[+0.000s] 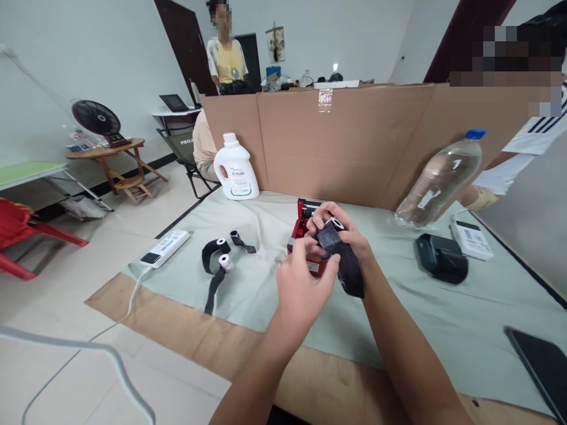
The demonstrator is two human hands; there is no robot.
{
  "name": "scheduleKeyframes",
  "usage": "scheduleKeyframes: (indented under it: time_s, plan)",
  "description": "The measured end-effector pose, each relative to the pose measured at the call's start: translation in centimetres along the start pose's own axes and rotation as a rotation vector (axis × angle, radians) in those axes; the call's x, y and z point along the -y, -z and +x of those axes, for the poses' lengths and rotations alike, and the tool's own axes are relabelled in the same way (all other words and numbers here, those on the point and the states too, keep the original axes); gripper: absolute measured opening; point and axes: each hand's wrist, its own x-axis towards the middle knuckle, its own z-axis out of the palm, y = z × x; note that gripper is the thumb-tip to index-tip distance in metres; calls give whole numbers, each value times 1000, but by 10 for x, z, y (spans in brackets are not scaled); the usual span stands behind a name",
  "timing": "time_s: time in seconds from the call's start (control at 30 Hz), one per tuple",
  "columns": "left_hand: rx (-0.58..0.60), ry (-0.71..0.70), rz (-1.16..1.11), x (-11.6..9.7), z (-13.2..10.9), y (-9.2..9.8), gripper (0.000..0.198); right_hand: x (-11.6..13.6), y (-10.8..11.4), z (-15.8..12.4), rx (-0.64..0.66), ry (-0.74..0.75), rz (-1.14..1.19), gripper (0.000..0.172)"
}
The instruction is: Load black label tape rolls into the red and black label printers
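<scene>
Both my hands meet above a red device (302, 227) on the pale green cloth (443, 319). My right hand (343, 233) is closed round a dark paper roll with a white core (330, 235), and a dark strip (349, 274) hangs down from it. My left hand (301, 283) pinches the roll's near side with curled fingers. To the left on the cloth lie two more dark rolls with white cores (217, 251) and a short loose dark strip (241, 241).
A white power strip (165, 248) with its cable lies at the cloth's left edge. A white detergent jug (236, 168), a tilted clear bottle (438, 180), a black device (442, 258), a white box (472, 239) and a dark phone (543, 366) surround me. Cardboard wall (354, 141) behind; other people nearby.
</scene>
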Motion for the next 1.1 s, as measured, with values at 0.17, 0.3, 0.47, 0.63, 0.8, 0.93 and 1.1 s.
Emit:
scheduleKeyframes:
  time_s: [0.17,0.3,0.47,0.63,0.8,0.93,1.1]
  plan:
    - [-1,230,-293,15,-15,-15,45,3,0,-3,28,-75,19,55]
    - [-43,334,-452,25,-22,-18,56,13,-2,-5,41,-133,-231,42]
    - [-4,385,-534,19,-27,3,70,30,-13,-7,6,-180,-842,19]
    - [-102,167,-44,10,-24,23,73,31,-26,-11,34,-225,-1034,31]
    - [112,104,137,10,-7,39,15,27,-26,-13,22,-296,-964,34]
    - [272,115,5,22,5,60,23,29,-20,-10,98,-299,-755,25]
    - [299,96,30,35,8,74,31,25,-21,-9,127,-437,-521,34]
